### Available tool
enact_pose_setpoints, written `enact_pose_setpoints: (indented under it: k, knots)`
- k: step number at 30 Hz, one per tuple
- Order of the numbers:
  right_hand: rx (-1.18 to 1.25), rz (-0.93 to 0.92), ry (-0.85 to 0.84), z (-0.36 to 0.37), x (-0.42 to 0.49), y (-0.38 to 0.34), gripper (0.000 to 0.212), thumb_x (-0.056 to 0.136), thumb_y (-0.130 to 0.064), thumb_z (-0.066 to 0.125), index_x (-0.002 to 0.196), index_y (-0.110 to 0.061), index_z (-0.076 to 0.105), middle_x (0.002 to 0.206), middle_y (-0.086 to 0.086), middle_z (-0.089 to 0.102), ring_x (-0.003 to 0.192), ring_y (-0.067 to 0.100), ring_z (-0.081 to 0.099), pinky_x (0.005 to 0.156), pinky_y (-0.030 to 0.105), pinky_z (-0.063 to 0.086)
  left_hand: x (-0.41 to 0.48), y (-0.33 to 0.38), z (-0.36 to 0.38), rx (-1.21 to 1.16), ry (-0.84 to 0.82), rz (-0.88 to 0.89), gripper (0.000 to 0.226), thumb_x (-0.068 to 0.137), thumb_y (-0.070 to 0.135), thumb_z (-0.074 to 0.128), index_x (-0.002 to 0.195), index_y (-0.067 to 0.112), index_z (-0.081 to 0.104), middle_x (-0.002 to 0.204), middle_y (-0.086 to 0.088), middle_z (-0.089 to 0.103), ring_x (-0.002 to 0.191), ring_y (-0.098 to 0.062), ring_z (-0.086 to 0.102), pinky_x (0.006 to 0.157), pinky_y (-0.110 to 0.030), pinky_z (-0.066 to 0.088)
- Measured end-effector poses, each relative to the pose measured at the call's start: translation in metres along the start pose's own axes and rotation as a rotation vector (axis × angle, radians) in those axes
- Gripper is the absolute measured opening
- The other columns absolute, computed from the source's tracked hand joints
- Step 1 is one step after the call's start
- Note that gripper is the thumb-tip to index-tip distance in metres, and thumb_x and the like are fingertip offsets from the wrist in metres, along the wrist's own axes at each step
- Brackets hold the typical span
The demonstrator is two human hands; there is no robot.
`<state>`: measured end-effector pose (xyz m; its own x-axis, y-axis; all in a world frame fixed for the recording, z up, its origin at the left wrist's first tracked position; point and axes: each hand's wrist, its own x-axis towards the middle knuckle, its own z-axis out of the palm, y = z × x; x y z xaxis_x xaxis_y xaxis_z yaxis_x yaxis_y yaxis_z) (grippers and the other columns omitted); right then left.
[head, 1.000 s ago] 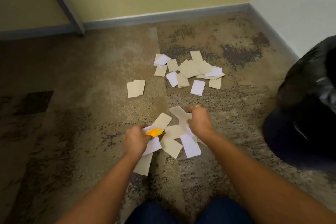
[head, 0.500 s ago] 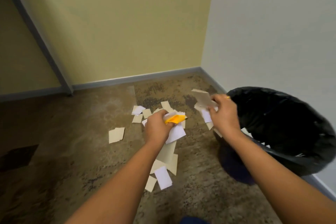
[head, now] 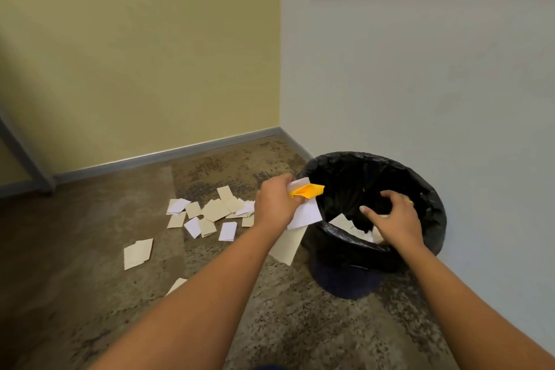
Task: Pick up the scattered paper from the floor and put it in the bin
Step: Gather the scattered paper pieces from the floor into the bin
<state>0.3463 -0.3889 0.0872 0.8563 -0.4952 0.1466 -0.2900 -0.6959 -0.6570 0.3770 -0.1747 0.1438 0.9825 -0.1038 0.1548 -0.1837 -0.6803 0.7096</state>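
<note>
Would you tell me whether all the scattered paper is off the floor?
No, many paper pieces lie on the floor beside the bin.

The bin [head: 345, 282] has a dark, matt body at its base. Its liner [head: 426, 198] is thin black plastic, crinkled and faintly glossy along the rim. The scattered paper [head: 216, 210] on the floor [head: 90, 294] is matt, cream and white, and smooth. The left hand [head: 276, 204] grips a creased orange sheet [head: 309, 190] and a smooth white sheet [head: 306, 215], both matt paper. The floor looks rough, speckled brown and matt, like carpet. The yellow wall [head: 150, 54] and the pale wall [head: 420, 69] are smooth matt paint, and the grey skirting [head: 168, 156] has a slight sheen. A ring [head: 409, 202] on the right hand [head: 396, 219] looks like gold metal.
</note>
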Motion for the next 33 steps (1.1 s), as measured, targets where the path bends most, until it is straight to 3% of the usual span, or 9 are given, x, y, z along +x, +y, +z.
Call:
enact_pose_setpoints:
  k: [3,6,9,12,15,19,25,29,33]
  knots:
    - [-0.027,-0.060,0.033,0.005,-0.002,0.001,0.048,0.086,-0.039,0.063,0.124,-0.012,0.053,0.128,0.011,0.052,0.109,0.029,0.057,0.087,0.039,0.048,0.008,0.014,0.016,-0.011,0.002,0.021,0.023,0.083,0.022,0.067,0.104,0.012,0.064,0.104,-0.009,0.066,0.099,-0.027,0.059,0.070,-0.028,0.035]
    - [-0.023,-0.074,0.071,0.009,-0.004,0.000,0.035,0.090,-0.030,0.057,0.119,-0.010,0.056,0.116,0.012,0.058,0.096,0.028,0.061,0.078,0.034,0.046,0.018,0.031,0.032,-0.025,0.013,0.069,0.023,0.084,0.021,0.066,0.105,0.010,0.064,0.103,-0.010,0.066,0.097,-0.027,0.059,0.070,-0.028,0.036]
    - [-0.008,-0.062,0.085,0.010,-0.003,0.000,0.032,0.092,-0.023,0.054,0.119,-0.008,0.057,0.116,0.012,0.060,0.103,0.026,0.059,0.081,0.033,0.046,0.032,0.048,0.050,-0.059,0.044,0.105,0.022,0.086,0.019,0.064,0.104,0.006,0.062,0.104,-0.013,0.064,0.098,-0.029,0.058,0.071,-0.031,0.038]
    - [0.028,-0.028,0.110,0.012,-0.002,0.002,0.033,0.092,-0.015,0.049,0.124,-0.008,0.054,0.118,0.012,0.059,0.106,0.026,0.058,0.085,0.033,0.046,0.046,0.065,0.068,-0.177,0.094,0.078,0.033,0.086,0.019,0.066,0.114,0.004,0.057,0.117,-0.014,0.055,0.111,-0.028,0.050,0.084,-0.031,0.040]
    - [0.078,0.031,0.147,0.013,-0.001,0.001,0.041,0.091,-0.003,0.038,0.129,-0.009,0.050,0.122,0.014,0.055,0.107,0.030,0.055,0.083,0.036,0.044,0.055,0.069,0.084,-0.259,-0.065,0.023,0.055,0.082,0.027,0.071,0.128,0.010,0.046,0.131,-0.013,0.041,0.125,-0.029,0.036,0.099,-0.035,0.036]
    - [0.083,0.031,0.178,0.015,-0.001,0.001,0.048,0.090,0.005,0.035,0.134,-0.008,0.046,0.128,0.014,0.052,0.114,0.027,0.052,0.090,0.034,0.042,0.053,0.050,0.100,-0.006,-0.270,0.046,0.071,0.083,0.035,0.067,0.142,0.015,0.033,0.145,-0.011,0.035,0.138,-0.030,0.023,0.110,-0.043,0.029]
    - [0.038,0.032,0.169,0.016,-0.001,0.000,0.046,0.088,0.007,0.037,0.130,-0.006,0.051,0.126,0.014,0.056,0.113,0.028,0.055,0.090,0.033,0.044,0.033,0.021,0.109,0.240,-0.361,0.145,0.059,0.092,0.043,0.051,0.142,0.017,0.034,0.152,-0.006,0.028,0.146,-0.026,0.006,0.115,-0.054,0.009]
    - [0.014,0.029,0.154,0.015,-0.002,-0.002,0.044,0.088,0.007,0.037,0.127,-0.005,0.054,0.123,0.015,0.057,0.111,0.028,0.056,0.088,0.032,0.044,0.018,0.005,0.106,0.329,-0.312,0.236,0.056,0.094,0.045,0.046,0.142,0.017,0.036,0.154,-0.006,0.026,0.147,-0.025,0.005,0.118,-0.047,0.003]
    - [-0.029,0.026,0.124,0.016,-0.004,0.000,0.045,0.086,0.008,0.036,0.123,-0.007,0.056,0.122,0.015,0.058,0.111,0.030,0.055,0.088,0.036,0.045,0.007,-0.009,0.094,0.243,-0.283,0.287,0.055,0.094,0.041,0.048,0.142,0.015,0.037,0.156,-0.007,0.021,0.147,-0.024,0.003,0.118,-0.040,0.005]
